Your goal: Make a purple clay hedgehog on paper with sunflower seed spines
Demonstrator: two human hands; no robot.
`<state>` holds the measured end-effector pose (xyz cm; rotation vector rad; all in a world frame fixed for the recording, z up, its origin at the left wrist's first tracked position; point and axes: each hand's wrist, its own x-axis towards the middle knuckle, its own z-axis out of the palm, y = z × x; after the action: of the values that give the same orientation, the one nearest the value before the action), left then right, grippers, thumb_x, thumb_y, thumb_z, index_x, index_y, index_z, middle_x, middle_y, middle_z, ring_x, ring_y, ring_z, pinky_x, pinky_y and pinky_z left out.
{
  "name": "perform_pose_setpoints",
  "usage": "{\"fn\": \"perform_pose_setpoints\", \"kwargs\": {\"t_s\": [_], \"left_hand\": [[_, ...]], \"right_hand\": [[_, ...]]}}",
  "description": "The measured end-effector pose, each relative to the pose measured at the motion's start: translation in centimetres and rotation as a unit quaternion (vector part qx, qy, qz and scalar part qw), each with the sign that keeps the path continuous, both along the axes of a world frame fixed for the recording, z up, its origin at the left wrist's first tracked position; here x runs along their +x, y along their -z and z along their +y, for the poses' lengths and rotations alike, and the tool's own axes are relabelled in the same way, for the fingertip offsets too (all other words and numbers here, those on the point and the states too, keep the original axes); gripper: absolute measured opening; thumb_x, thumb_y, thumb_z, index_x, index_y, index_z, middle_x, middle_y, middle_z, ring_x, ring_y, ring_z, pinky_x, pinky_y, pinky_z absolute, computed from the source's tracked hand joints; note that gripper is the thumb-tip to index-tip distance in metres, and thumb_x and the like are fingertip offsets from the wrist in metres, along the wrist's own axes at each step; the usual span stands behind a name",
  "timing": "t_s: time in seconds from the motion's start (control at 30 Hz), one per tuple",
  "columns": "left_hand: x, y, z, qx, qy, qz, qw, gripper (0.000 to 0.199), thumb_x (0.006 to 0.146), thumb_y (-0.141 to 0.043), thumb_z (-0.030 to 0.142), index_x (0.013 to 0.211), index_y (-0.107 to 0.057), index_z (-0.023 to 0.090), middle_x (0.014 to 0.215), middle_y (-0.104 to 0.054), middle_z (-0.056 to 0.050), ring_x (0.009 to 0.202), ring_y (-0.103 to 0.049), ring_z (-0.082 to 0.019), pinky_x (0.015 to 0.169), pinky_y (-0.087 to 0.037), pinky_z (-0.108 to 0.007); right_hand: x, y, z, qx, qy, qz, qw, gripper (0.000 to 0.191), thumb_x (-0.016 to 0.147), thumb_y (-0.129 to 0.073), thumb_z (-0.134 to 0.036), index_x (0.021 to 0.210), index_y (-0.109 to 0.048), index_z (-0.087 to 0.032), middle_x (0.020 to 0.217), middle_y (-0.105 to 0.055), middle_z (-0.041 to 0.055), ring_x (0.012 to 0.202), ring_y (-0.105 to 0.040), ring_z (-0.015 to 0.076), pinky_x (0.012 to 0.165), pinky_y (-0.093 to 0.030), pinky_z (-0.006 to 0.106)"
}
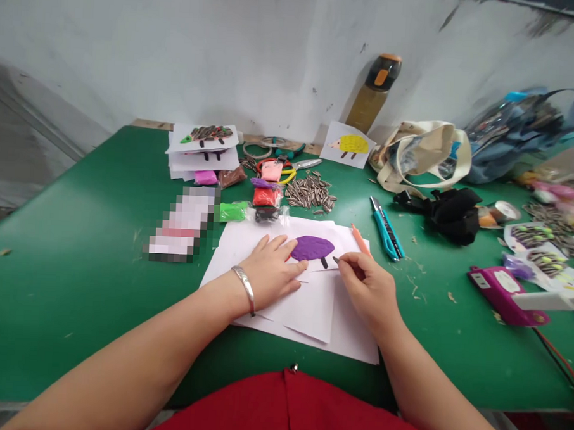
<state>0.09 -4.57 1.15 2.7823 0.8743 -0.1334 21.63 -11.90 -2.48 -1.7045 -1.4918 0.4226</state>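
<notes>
My right grip (369, 287) is pinching a dark bit (336, 260); my left grip (266, 272), unclenched, is resting on paper (306, 314). I'm finding the gadget label (502, 279) illegible.

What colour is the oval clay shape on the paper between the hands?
The oval clay shape is purple, seen best in the head view.

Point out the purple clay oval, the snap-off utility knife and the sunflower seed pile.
Purple clay oval (315, 247): head view, middle of its visible surface.
Snap-off utility knife (386, 232): head view, on its blue handle.
Sunflower seed pile (311, 192): head view, middle of the heap.
</notes>
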Motion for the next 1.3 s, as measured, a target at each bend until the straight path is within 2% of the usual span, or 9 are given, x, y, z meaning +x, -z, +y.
{"fn": "perform_pose_setpoints", "kwargs": {"t_s": [0.27, 0.43, 0.63, 0.73, 0.9, 1.0, 1.13, 1.3], "left_hand": [[-0.52, 0.65, 0.37, -0.011, 0.003, -0.046, 0.999, 0.054, 0.088, -0.061, 0.038, 0.14, -0.05, 0.025, 0.14, -0.045, -0.018, 0.127, -0.041, -0.038, 0.103, -0.033, -0.062], [-0.52, 0.93, 0.42, -0.004, 0.012, -0.049, 0.999, 0.046, 0.088, -0.062, 0.038, 0.132, -0.058, 0.024, 0.142, -0.043, -0.02, 0.129, -0.039, -0.04, 0.103, -0.032, -0.063], [-0.12, 0.77, 0.25, 0.009, 0.011, -0.036, 0.999, 0.04, 0.093, -0.055, 0.036, 0.13, -0.06, 0.023, 0.139, -0.046, -0.02, 0.122, -0.042, -0.037, 0.1, -0.035, -0.06], [-0.2, 0.87, 0.15, 0.012, 0.008, -0.05, 0.999, 0.042, 0.09, -0.059, 0.037, 0.13, -0.06, 0.024, 0.139, -0.046, -0.019, 0.123, -0.041, -0.037, 0.101, -0.034, -0.061], [-0.37, 0.85, 0.0, 0.001, 0.001, -0.052, 0.999, 0.057, 0.086, -0.063, 0.038, 0.14, -0.049, 0.026, 0.14, -0.045, -0.018, 0.127, -0.04, -0.038, 0.103, -0.032, -0.061], [-0.32, 0.76, -0.05, -0.001, 0.0, -0.043, 0.999, 0.058, 0.086, -0.063, 0.039, 0.141, -0.048, 0.028, 0.142, -0.044, -0.017, 0.129, -0.039, -0.038, 0.104, -0.031, -0.062], [-0.2, 0.69, -0.12, -0.004, -0.006, -0.03, 1.0, 0.053, 0.087, -0.063, 0.041, 0.137, -0.054, 0.027, 0.146, -0.041, -0.019, 0.133, -0.036, -0.041, 0.105, -0.028, -0.065], [-0.02, 0.62, -0.2, -0.017, -0.016, -0.02, 1.0, 0.052, 0.088, -0.063, 0.042, 0.137, -0.055, 0.026, 0.147, -0.04, -0.021, 0.135, -0.034, -0.043, 0.106, -0.027, -0.067]], "right_hand": [[-0.02, 0.01, 0.13, -0.005, 0.004, 0.006, 1.0, 0.014, 0.086, -0.056, -0.028, 0.079, -0.066, -0.021, 0.07, -0.064, 0.0001, 0.059, -0.056, 0.0149, 0.06, -0.042, 0.026], [-0.08, -0.12, 0.26, -0.003, -0.001, 0.007, 1.0, 0.014, 0.086, -0.055, -0.027, 0.08, -0.066, -0.021, 0.07, -0.064, 0.0001, 0.059, -0.056, 0.0145, 0.059, -0.042, 0.026], [0.03, -0.12, 0.33, -0.009, -0.007, 0.005, 1.0, 0.013, 0.087, -0.055, -0.027, 0.08, -0.065, -0.021, 0.073, -0.066, 0.0003, 0.061, -0.057, 0.0152, 0.061, -0.043, 0.027], [0.08, 0.06, 0.32, -0.007, -0.009, -0.002, 1.0, 0.013, 0.087, -0.055, -0.027, 0.082, -0.065, -0.022, 0.074, -0.067, 0.0004, 0.061, -0.058, 0.0156, 0.062, -0.044, 0.028], [-0.11, 0.03, 0.27, -0.013, -0.037, -0.039, 0.998, 0.014, 0.088, -0.052, -0.024, 0.084, -0.065, -0.022, 0.082, -0.07, 0.0035, 0.073, -0.063, 0.0188, 0.068, -0.045, 0.029], [-0.28, 0.0, 0.28, -0.008, -0.049, -0.063, 0.997, 0.015, 0.089, -0.05, -0.021, 0.084, -0.064, -0.022, 0.085, -0.071, 0.0047, 0.082, -0.064, 0.0208, 0.072, -0.045, 0.03], [-0.48, 0.1, 0.22, -0.006, -0.04, -0.107, 0.993, 0.015, 0.089, -0.049, -0.021, 0.087, -0.064, -0.021, 0.081, -0.068, 0.0037, 0.075, -0.061, 0.0194, 0.069, -0.043, 0.03], [-0.74, 0.01, 0.12, -0.011, -0.07, -0.153, 0.986, 0.018, 0.091, -0.046, -0.021, 0.082, -0.061, -0.02, 0.075, -0.063, 0.004, 0.074, -0.057, 0.0193, 0.07, -0.042, 0.031]]}}
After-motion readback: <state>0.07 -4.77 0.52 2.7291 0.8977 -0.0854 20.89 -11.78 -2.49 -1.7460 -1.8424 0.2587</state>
